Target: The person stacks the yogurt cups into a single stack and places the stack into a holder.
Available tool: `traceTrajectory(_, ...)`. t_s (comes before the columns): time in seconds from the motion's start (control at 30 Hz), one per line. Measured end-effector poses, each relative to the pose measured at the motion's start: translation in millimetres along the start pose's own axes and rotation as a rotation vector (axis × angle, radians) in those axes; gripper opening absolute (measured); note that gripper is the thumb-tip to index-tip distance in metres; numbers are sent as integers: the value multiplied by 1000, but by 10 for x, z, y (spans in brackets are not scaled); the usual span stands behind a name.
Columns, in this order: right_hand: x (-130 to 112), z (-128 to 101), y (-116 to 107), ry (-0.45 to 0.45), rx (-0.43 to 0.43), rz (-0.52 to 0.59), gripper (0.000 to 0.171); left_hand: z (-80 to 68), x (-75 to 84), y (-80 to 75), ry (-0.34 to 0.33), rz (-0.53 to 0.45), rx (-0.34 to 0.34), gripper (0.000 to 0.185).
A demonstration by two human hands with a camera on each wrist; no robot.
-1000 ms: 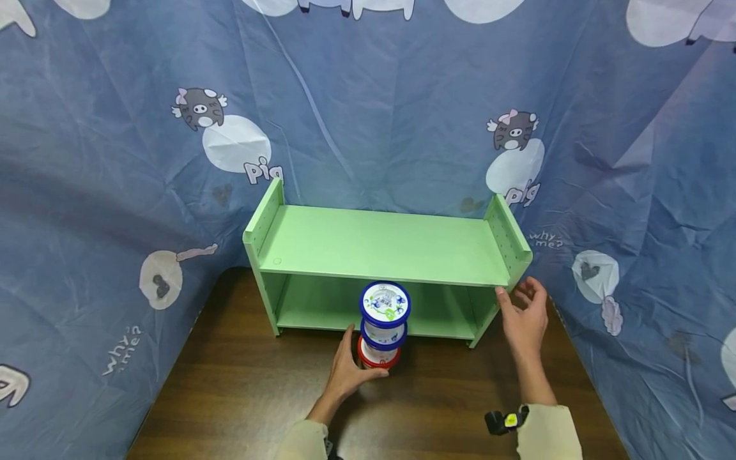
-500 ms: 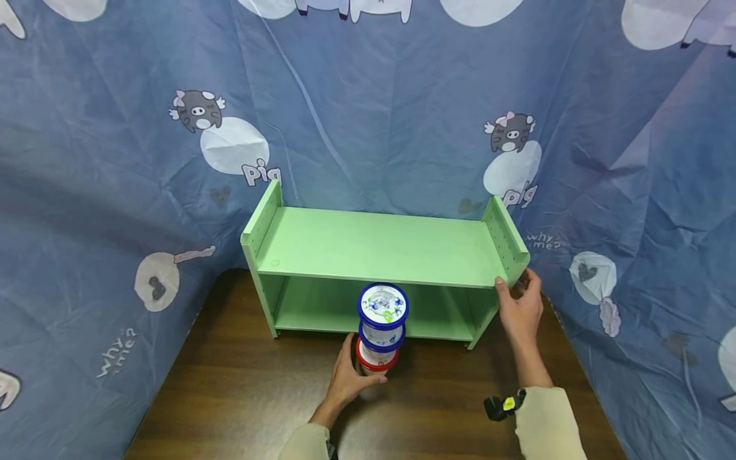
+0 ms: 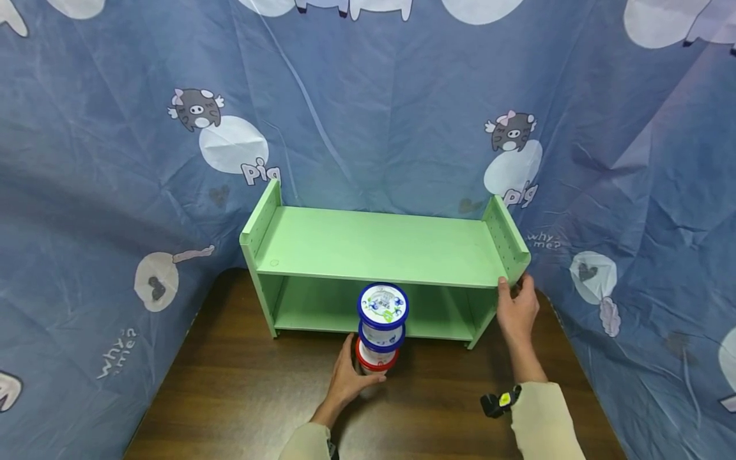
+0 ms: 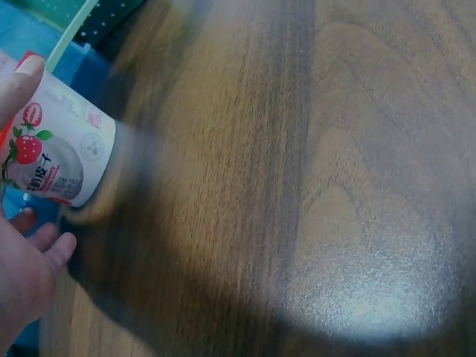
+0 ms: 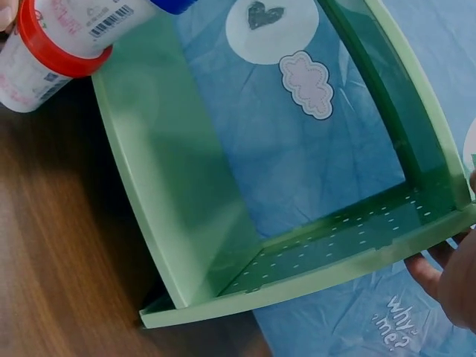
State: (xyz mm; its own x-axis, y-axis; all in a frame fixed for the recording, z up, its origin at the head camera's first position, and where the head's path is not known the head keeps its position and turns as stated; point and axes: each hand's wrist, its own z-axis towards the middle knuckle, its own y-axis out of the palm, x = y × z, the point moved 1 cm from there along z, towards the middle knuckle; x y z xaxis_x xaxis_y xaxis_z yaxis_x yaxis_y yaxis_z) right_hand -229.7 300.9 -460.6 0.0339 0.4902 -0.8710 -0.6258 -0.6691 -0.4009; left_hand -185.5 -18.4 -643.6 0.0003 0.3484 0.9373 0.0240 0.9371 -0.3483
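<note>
While left hand (image 3: 347,377) grips cups (image 3: 381,332), right hand (image 3: 516,311) holds shelf (image 3: 379,246)

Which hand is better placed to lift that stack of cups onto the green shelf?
Left. The left hand already grips the red-lidded bottom cup of the stack, under the blue-lidded cup. The right hand is occupied gripping the green shelf at its right end panel, probably steadying it.

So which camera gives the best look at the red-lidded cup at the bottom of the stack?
The left wrist view: the red-lidded cup shows its strawberry label. The head view half hides it; the right wrist view catches only a corner.
</note>
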Motion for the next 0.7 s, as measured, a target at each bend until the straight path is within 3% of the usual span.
traceTrajectory(0.33, 47, -30, 46, 15, 103, 38, 40, -9, -28, 56, 46, -23, -2, 119)
traceTrajectory(0.7, 87, -23, 107, -6, 137, 86, 35, 8, -8, 98, 57, -64, -7, 111)
